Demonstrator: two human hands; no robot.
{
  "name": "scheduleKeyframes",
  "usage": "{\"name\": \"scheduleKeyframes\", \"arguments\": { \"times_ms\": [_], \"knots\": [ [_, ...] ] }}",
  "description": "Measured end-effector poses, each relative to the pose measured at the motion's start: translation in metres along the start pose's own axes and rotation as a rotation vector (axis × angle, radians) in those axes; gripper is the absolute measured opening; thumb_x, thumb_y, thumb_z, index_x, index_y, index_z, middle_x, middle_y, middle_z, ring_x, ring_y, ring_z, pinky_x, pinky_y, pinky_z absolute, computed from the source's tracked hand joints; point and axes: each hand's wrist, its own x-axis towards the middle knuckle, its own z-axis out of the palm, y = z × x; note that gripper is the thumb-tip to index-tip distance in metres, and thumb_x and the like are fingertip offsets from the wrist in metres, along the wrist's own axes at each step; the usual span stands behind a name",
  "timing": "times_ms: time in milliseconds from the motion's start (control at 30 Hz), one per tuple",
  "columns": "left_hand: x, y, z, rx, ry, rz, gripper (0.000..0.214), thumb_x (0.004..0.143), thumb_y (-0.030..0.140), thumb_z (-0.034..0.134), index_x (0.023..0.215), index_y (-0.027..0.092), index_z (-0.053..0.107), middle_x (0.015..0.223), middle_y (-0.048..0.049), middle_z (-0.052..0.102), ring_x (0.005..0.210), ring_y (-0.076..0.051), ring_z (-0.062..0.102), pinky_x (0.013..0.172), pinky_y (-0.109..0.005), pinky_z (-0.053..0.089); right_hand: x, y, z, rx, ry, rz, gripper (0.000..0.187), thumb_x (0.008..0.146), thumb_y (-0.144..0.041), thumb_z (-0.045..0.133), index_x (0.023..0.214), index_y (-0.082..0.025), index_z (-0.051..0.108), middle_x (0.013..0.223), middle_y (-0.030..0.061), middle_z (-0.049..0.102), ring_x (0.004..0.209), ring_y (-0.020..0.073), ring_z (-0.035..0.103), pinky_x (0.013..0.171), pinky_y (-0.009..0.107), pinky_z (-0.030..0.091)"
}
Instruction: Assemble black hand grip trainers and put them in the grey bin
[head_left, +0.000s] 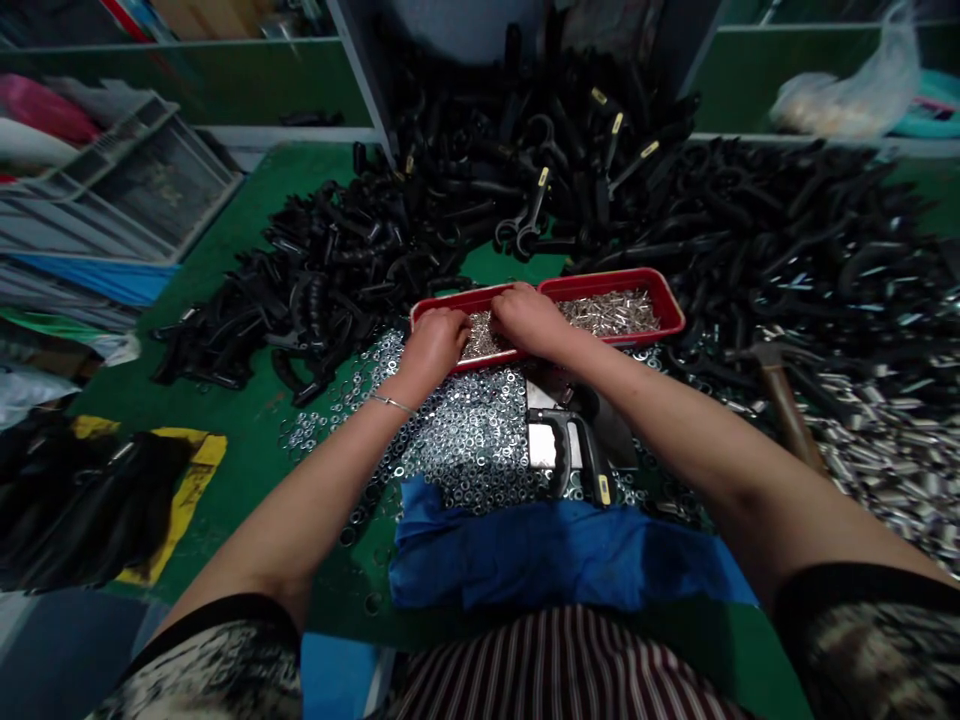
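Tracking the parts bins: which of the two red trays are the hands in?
The left tray: left hand and right hand both rest in it. The right tray beside it shows its silver parts uncovered.

Dim light, warped blurry edges

Shallow red tray [600,280] of small silvery metal parts [609,312], flat on green mat [247,400]

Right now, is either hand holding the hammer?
No: the left hand and right hand both rest in the red tray of small metal parts, while the hammer lies untouched off to the right.
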Motion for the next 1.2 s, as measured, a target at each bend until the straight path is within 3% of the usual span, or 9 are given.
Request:
{"name": "scheduleKeyframes", "arguments": {
  "times_ms": [100, 200, 333, 433, 533, 667, 800, 1067, 1200],
  "knots": [
    [-0.011, 0.012, -0.007, -0.065, 0.077, -0.022, 0.018, 0.095, 0.019, 0.053, 0.101, 0.016, 0.069, 0.106, -0.0106, 0.073, 0.101, -0.023, 0.063, 0.099, -0.039, 0.046, 0.001, -0.002, -0.001, 0.036, 0.008, 0.055, 0.027, 0.096, -0.010, 0.045, 0.113, -0.003, 0.064, 0.112, 0.0236, 0.070, 0.106, 0.0322, 0.060, 0.092, 0.043, 0.044],
    [-0.038, 0.047, -0.008, -0.152, 0.164, 0.045, 0.020, 0.102, 0.026, 0.048, 0.107, 0.021, 0.066, 0.109, -0.0082, 0.071, 0.107, -0.023, 0.060, 0.101, -0.040, 0.045, 0.001, -0.001, -0.006, 0.178, 0.032, 0.106, 0.024, 0.093, -0.005, 0.045, 0.109, -0.005, 0.063, 0.110, 0.0212, 0.071, 0.105, 0.0295, 0.061, 0.092, 0.041, 0.044],
    [-0.074, 0.105, 0.011, -0.257, -0.061, 0.239, 0.019, 0.103, 0.030, 0.050, 0.102, 0.021, 0.066, 0.104, -0.0045, 0.070, 0.102, -0.020, 0.060, 0.096, -0.037, 0.046, -0.018, 0.005, -0.020, 0.613, 0.167, 0.135, 0.014, 0.088, -0.008, 0.053, 0.096, -0.013, 0.063, 0.102, 0.0105, 0.071, 0.095, 0.0211, 0.063, 0.088, 0.035, 0.048],
    [-0.081, 0.128, 0.030, -0.201, -0.134, 0.245, 0.019, 0.102, 0.030, 0.053, 0.099, 0.019, 0.068, 0.104, -0.0059, 0.070, 0.105, -0.023, 0.059, 0.098, -0.041, 0.042, -0.062, 0.011, -0.033, 0.963, 0.259, 0.207, 0.011, 0.086, -0.022, 0.064, 0.096, -0.018, 0.061, 0.094, 0.0048, 0.070, 0.084, 0.0182, 0.065, 0.079, 0.035, 0.053],
    [-0.078, 0.133, 0.042, -0.114, -0.140, 0.237, 0.021, 0.102, 0.032, 0.051, 0.101, 0.018, 0.068, 0.106, -0.0076, 0.069, 0.106, -0.026, 0.057, 0.098, -0.043, 0.040, -0.126, 0.015, -0.040, 1.197, 0.249, 0.404, 0.021, 0.083, -0.036, 0.073, 0.089, -0.020, 0.061, 0.081, 0.0018, 0.069, 0.070, 0.0163, 0.065, 0.069, 0.034, 0.056],
    [-0.079, 0.129, 0.048, -0.012, -0.101, 0.339, 0.029, 0.105, 0.032, 0.042, 0.105, 0.016, 0.067, 0.105, -0.0102, 0.070, 0.102, -0.027, 0.058, 0.094, -0.045, 0.040, -0.208, 0.016, -0.038, 1.289, 0.296, 0.632, 0.030, 0.080, -0.045, 0.078, 0.084, -0.021, 0.062, 0.078, 0.0013, 0.069, 0.059, 0.0142, 0.065, 0.061, 0.032, 0.057],
    [-0.086, 0.125, 0.051, 0.052, -0.075, 0.477, 0.033, 0.106, 0.022, 0.036, 0.117, 0.016, 0.066, 0.115, -0.0121, 0.070, 0.104, -0.026, 0.059, 0.094, -0.044, 0.041, -0.253, 0.008, -0.030, 1.275, 0.262, 0.710, 0.031, 0.079, -0.047, 0.079, 0.085, -0.021, 0.062, 0.086, 0.0014, 0.069, 0.063, 0.0162, 0.070, 0.065, 0.033, 0.058],
    [-0.103, 0.116, 0.050, 0.054, -0.080, 0.560, 0.039, 0.107, 0.023, 0.034, 0.135, 0.012, 0.059, 0.134, -0.0143, 0.064, 0.117, -0.027, 0.057, 0.101, -0.043, 0.044, -0.238, -0.010, -0.023, 1.300, 0.175, 0.644, 0.029, 0.083, -0.046, 0.073, 0.090, -0.020, 0.064, 0.078, 0.0017, 0.068, 0.065, 0.0184, 0.069, 0.067, 0.035, 0.057],
    [-0.105, 0.118, 0.049, -0.087, -0.093, 0.427, 0.036, 0.106, 0.024, 0.040, 0.134, 0.018, 0.060, 0.133, -0.0110, 0.064, 0.120, -0.025, 0.056, 0.103, -0.043, 0.044, -0.219, -0.014, -0.012, 0.942, 0.243, 0.457, 0.018, 0.091, -0.039, 0.067, 0.087, -0.021, 0.066, 0.084, 0.0052, 0.070, 0.077, 0.0225, 0.067, 0.077, 0.041, 0.055]
  ]
}}
